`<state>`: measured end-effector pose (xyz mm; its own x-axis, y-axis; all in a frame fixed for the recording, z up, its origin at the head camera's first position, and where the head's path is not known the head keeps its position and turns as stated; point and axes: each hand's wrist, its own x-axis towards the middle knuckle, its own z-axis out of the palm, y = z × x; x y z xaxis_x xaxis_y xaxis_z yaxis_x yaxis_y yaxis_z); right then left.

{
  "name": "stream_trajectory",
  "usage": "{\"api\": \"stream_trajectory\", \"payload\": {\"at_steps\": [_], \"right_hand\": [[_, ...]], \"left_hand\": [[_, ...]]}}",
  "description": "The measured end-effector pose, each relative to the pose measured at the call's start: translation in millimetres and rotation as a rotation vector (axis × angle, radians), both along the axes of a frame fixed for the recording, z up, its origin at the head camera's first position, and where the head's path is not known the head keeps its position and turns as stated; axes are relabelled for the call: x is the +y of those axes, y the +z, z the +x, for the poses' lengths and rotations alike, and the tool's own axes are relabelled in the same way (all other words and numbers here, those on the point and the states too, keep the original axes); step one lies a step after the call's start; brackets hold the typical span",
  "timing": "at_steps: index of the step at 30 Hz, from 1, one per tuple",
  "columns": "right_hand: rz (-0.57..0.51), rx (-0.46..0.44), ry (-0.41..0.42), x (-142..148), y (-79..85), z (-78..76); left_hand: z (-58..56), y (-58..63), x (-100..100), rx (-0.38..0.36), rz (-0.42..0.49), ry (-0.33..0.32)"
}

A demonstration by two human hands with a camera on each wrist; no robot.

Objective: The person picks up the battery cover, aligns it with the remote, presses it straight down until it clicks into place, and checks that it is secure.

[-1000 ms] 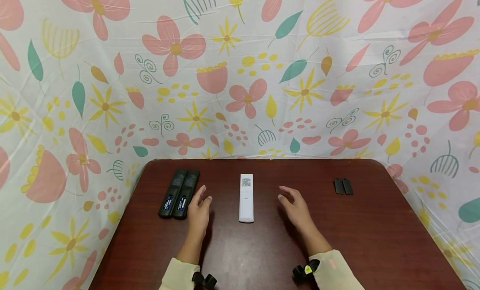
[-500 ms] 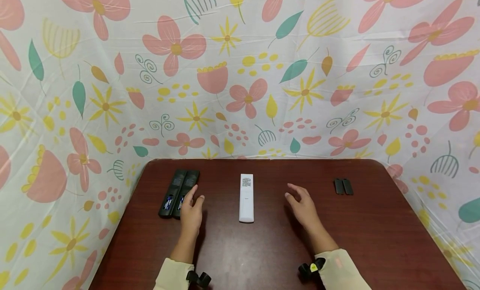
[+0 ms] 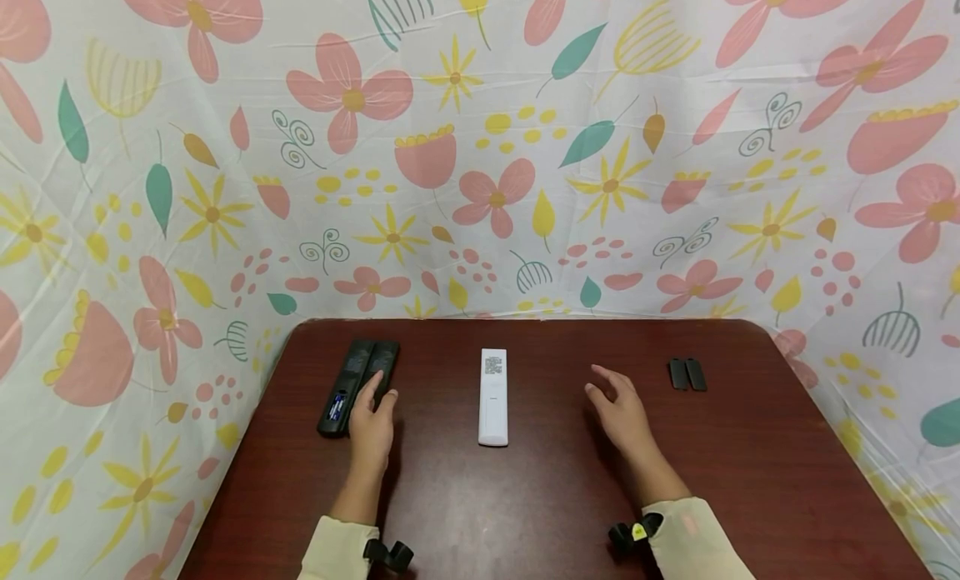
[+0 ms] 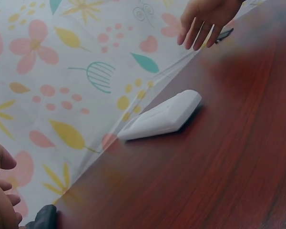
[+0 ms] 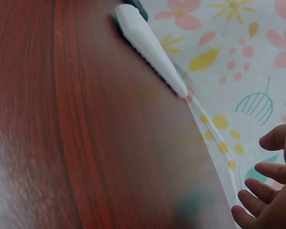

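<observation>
- Slantwise, two black remotes (image 3: pixel 353 380) near table's (image 3: pixel 495 509) far-left corner, blue inside one's bay.
- Left hand (image 3: pixel 371 428) hides the other's near end; right hand (image 3: pixel 625 417) well apart; fingers all relaxed.
- White remote (image 3: pixel 493 409) near far edge's middle.
- Surface dark red woodgrain; floral cloth (image 3: pixel 495 138) behind.

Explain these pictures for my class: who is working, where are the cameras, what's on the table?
No robot here: a person works with two bare hands. The wide picture comes from a camera on the head, looking down at the left hand and right hand. The other two come from wrist cameras, so each catches its own hand at the edge. On the brown table lie two black remotes side by side at the left, a white remote in the middle and two small black pieces at the right. The left hand partly hides one black remote; neither hand holds anything.
</observation>
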<state>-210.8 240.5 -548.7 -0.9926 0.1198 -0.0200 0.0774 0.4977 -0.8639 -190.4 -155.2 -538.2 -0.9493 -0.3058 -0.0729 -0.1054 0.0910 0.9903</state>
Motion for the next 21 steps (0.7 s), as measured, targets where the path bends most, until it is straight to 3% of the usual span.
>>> {"api": "stream_trajectory", "payload": {"at_steps": [10,21], "right_hand": [[0.049,-0.015,-0.008,18,0.2,-3.5],[0.113,0.021,-0.028,38,-0.4,-8.8]], "left_hand": [[-3.5,-4.6,-14,0.018,-0.048,0.026],[-7.2,-3.4,-27,-0.036,-0.154,0.039]]}}
